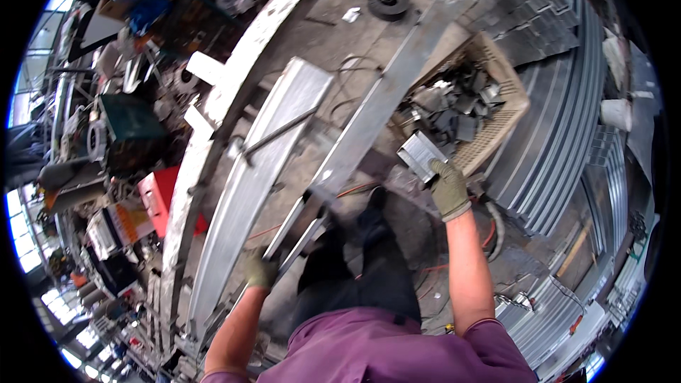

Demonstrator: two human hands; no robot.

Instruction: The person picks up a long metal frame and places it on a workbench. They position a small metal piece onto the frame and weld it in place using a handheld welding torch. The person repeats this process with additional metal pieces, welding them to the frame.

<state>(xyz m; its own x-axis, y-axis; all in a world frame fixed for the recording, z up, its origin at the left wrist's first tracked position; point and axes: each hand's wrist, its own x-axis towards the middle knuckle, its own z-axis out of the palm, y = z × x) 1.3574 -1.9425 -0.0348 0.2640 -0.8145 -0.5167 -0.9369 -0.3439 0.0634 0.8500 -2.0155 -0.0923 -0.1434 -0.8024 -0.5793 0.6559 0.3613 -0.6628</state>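
My right hand (448,190), in an olive work glove, is closed on the near end of a short silvery metal channel piece (420,152). That piece is beside the near corner of a beige plastic crate (512,122), which holds many loose metal offcuts (454,103). On the left, my left hand (261,271) wears a similar glove and is at the lower end of a narrow metal channel (298,237). Blur smears its fingers, so their grip does not show. A long flat steel beam (383,92) runs diagonally between my hands.
Stacked long metal profiles (550,142) lie to the right, below piled channel pieces (528,10). A wide metal rail (262,152) and a worn whitish beam (245,64) cross on the left. A red box (162,198) stands beyond them. A black ring-shaped part (388,1) lies on the far floor.
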